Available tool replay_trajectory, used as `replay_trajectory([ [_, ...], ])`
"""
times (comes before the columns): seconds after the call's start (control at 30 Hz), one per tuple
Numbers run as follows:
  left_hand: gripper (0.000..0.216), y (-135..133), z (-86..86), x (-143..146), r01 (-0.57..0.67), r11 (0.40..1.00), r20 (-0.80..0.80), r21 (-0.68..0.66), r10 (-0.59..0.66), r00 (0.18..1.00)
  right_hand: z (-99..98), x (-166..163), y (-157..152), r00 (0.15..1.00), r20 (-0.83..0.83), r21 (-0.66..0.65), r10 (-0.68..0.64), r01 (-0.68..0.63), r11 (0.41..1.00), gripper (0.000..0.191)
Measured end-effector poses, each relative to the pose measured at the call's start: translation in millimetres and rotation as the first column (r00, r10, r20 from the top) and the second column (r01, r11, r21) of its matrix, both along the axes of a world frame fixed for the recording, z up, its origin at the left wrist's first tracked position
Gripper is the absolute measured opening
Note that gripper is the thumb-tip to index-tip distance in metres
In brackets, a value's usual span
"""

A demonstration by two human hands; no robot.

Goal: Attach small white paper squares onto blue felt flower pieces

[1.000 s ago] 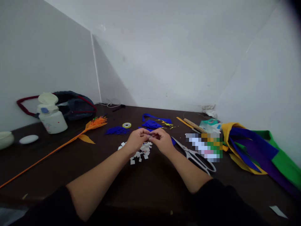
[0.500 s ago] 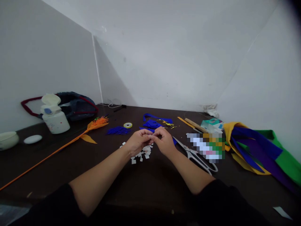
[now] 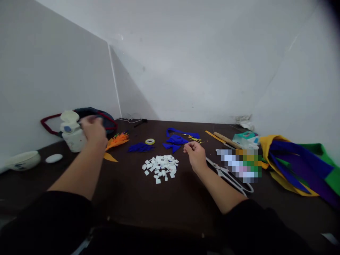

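My left hand (image 3: 92,130) reaches out to the far left, right at the white glue bottle (image 3: 71,136) with its open flip cap; its fingers are smeared by motion. My right hand (image 3: 195,154) hovers over the dark table (image 3: 164,205), fingers curled in a pinch on something too small to name. A pile of several small white paper squares (image 3: 160,167) lies between the two hands. Blue paper pieces (image 3: 176,139) and a fringed blue piece (image 3: 140,147) lie just behind it.
Scissors (image 3: 230,175) lie right of my right hand. An orange paper flower (image 3: 118,140), a tape roll (image 3: 150,141), a dark bag (image 3: 90,117), a bowl (image 3: 22,160), a wooden stick (image 3: 225,139) and coloured sheets (image 3: 294,164) crowd the table's edges.
My left hand left the right hand and swung far left to the glue bottle. The right hand stayed near the middle, and the white squares now lie uncovered.
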State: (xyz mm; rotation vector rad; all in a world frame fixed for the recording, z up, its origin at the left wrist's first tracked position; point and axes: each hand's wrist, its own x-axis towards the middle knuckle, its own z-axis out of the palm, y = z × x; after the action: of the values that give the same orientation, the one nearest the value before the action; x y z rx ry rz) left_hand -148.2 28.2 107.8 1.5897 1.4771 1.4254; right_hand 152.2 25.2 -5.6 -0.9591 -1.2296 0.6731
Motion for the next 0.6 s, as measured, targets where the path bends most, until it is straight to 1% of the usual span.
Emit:
replay_trajectory([
  [0.03, 0.027, 4, -6.5, 14, -0.058, 0.998, 0.065, 0.039, 0.055, 0.996, -1.1, -2, -2, 0.999, 0.039, -0.002, -0.010, 0.010, 1.000, 0.018],
  [0.1, 0.017, 8, -28.0, 57, 0.094, 0.996, 0.068, -0.009, -0.093, 0.993, -2.4, -7, -5, 0.994, 0.106, -0.008, -0.001, 0.002, 1.000, 0.019],
  [0.17, 0.011, 5, -51.7, 105, 0.239, 0.970, 0.048, -0.055, -0.236, 0.970, -2.6, -14, -8, 0.992, 0.112, -0.023, 0.057, -0.055, 0.998, 0.019],
  [0.2, 0.012, 1, -61.9, 125, 0.362, 0.930, 0.056, -0.064, -0.359, 0.932, -2.6, -17, -9, 0.992, 0.095, -0.034, 0.089, -0.086, 0.996, 0.019],
  [0.23, 0.014, -2, -70.4, 140, 0.456, 0.886, 0.104, -0.085, -0.447, 0.889, -2.5, -21, -9, 0.991, 0.073, -0.039, 0.111, -0.108, 0.993, 0.018],
  [0.27, 0.015, -5, -77.2, 151, 0.491, 0.866, 0.202, -0.096, -0.466, 0.861, -2.6, -25, -10, 0.992, 0.050, -0.036, 0.119, -0.117, 0.992, 0.018],
  [0.33, 0.018, -9, -87.0, 160, 0.520, 0.850, 0.425, -0.091, -0.439, 0.792, -2.9, -30, -11, 0.992, 0.017, -0.017, 0.128, -0.127, 0.992, 0.019],
  [0.4, 0.020, -8, -93.8, 157, 0.579, 0.811, 0.549, -0.082, -0.448, 0.706, -3.4, -32, -12, 0.992, 0.008, 0.012, 0.127, -0.128, 0.992, 0.019],
  [0.5, 0.021, -6, -101.4, 152, 0.642, 0.764, 0.642, -0.065, -0.461, 0.613, -3.1, -29, -14, 0.996, 0.060, 0.081, 0.063, -0.068, 0.994, 0.016],
  [0.6, 0.022, -6, -105.2, 154, 0.688, 0.722, 0.670, -0.075, -0.475, 0.571, -0.1, -22, -15, 0.984, 0.179, 0.202, -0.019, -0.018, 0.979, 0.012],
])
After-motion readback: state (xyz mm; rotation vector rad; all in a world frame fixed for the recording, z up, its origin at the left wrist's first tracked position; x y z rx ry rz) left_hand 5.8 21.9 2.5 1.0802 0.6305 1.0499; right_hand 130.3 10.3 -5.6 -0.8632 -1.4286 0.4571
